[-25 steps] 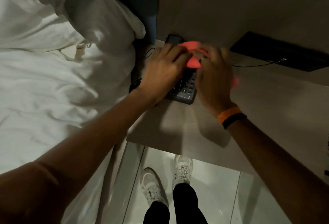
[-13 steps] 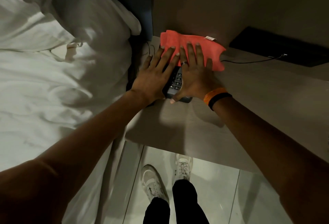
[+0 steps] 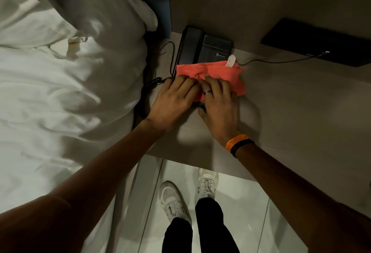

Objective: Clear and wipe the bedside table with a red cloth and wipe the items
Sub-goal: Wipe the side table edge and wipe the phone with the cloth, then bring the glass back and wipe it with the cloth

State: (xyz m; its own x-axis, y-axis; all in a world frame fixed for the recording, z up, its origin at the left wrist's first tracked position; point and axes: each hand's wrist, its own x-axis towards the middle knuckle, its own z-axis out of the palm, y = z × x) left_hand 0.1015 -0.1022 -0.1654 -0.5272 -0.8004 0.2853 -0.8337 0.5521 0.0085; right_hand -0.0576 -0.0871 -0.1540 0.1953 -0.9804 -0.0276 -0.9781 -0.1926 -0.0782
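A black desk telephone [image 3: 202, 47] sits at the back left corner of the pale bedside table [image 3: 291, 112], its handset on the left side. A red cloth [image 3: 218, 73] with a white tag lies across the phone's front half, covering the keypad. My left hand [image 3: 174, 102] and my right hand [image 3: 218, 106] rest side by side on the cloth's near edge, fingers bent and pressing it down onto the phone. The right hand wears a ring, and its wrist has an orange and a black band.
A white bed with a pillow [image 3: 60, 72] borders the table on the left. A dark flat panel [image 3: 321, 41] sits at the wall on the back right, with a thin cable [image 3: 281, 61] running to the phone. A coiled cord [image 3: 152, 82] hangs at the table's left edge.
Both hands have dragged the cloth toward me, from the phone's back end to its front half. The handset top and display panel are now uncovered.
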